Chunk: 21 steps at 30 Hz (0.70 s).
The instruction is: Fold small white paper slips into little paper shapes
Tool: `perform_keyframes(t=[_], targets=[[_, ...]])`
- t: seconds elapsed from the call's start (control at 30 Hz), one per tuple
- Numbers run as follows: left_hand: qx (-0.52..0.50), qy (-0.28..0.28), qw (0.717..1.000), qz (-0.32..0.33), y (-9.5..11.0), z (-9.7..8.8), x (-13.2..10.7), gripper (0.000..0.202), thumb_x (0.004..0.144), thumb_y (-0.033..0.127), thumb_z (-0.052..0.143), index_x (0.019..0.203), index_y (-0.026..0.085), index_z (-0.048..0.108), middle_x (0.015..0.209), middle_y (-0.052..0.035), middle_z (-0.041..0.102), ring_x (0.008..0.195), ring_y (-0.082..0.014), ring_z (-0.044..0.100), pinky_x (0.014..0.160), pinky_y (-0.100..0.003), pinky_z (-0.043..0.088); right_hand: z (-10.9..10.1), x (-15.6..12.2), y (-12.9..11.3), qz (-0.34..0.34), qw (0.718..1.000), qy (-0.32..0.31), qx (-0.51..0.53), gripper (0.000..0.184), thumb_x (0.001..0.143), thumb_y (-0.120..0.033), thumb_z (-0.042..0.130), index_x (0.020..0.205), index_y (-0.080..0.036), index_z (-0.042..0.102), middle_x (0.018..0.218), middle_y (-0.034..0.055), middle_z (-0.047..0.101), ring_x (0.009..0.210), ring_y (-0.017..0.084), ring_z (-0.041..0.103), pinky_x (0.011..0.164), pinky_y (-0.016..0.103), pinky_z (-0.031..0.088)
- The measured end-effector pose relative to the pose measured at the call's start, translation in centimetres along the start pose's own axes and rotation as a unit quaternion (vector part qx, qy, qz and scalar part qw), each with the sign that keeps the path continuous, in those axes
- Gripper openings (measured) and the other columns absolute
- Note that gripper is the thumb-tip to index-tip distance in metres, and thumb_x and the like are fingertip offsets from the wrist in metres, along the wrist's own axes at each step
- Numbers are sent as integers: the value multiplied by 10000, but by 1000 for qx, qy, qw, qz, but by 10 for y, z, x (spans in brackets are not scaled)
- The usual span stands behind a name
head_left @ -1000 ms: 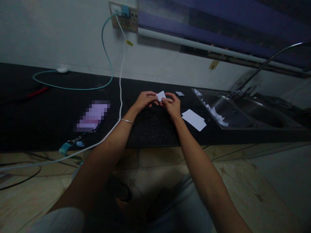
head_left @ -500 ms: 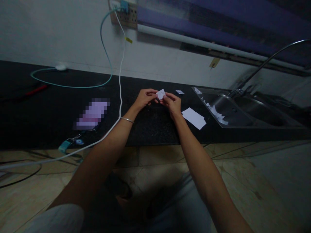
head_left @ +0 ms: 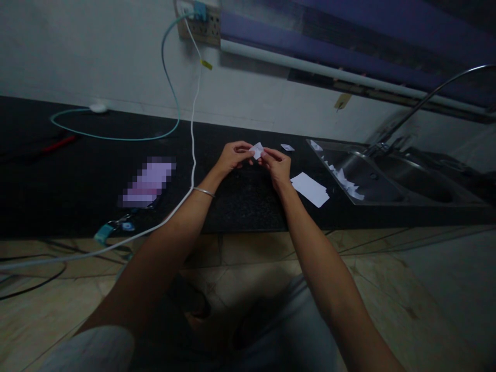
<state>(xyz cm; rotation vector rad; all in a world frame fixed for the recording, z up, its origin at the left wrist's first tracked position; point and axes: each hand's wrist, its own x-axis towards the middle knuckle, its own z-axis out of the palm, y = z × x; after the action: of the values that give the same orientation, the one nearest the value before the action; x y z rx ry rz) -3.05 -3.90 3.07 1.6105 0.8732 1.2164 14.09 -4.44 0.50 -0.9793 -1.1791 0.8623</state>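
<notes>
Between my two hands is a small piece of white paper [head_left: 257,150], raised over the dark countertop [head_left: 248,206]. The fingers of my left hand [head_left: 233,156] pinch its left side. My right hand [head_left: 276,164] grips its lower right edge between thumb and fingers. Just beyond my right hand, another small folded-looking paper piece [head_left: 287,148] lies on the counter. A stack of white paper sheets [head_left: 310,189] rests to the right of my right wrist. My curled fingers partly hide the held piece.
Scraps of white paper [head_left: 346,183] lie along the left rim of the steel sink [head_left: 387,196]. A white cable [head_left: 192,139] drops from the wall socket [head_left: 207,26] and crosses by my left forearm. A blurred-out flat object [head_left: 149,181] lies at left.
Both hands stay in nearly the same place on the small paper. The paper's outline has shifted slightly between my fingers.
</notes>
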Motion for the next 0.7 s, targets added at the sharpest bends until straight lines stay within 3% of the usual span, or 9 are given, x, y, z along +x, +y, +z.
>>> perform_keyframes(t=[0.2, 0.47, 0.7], targets=[[6, -16, 999, 28, -3, 0, 2, 291, 794, 307, 723, 1024, 129, 731, 784, -83, 726, 610, -120, 638, 513, -212, 426, 1, -2, -2, 7, 1000, -12, 7, 361, 648, -455, 801, 920, -227, 734, 800, 18, 726, 721, 175, 678, 794, 405, 578], [9, -13, 999, 32, -2, -4, 2, 332, 784, 325, 721, 1041, 117, 753, 673, -76, 712, 544, -111, 603, 459, -205, 362, 1, -4, -3, -8, 999, -31, 11, 387, 676, -463, 779, 990, -245, 726, 933, 46, 730, 821, 187, 679, 825, 410, 557], [-22, -12, 1000, 11, 3, -3, -1, 258, 777, 310, 712, 941, 112, 729, 733, -77, 705, 605, -123, 640, 459, -195, 371, 2, -2, -3, -28, 999, -31, 4, 235, 701, -391, 754, 888, -249, 749, 866, 23, 729, 812, 199, 683, 826, 429, 559]])
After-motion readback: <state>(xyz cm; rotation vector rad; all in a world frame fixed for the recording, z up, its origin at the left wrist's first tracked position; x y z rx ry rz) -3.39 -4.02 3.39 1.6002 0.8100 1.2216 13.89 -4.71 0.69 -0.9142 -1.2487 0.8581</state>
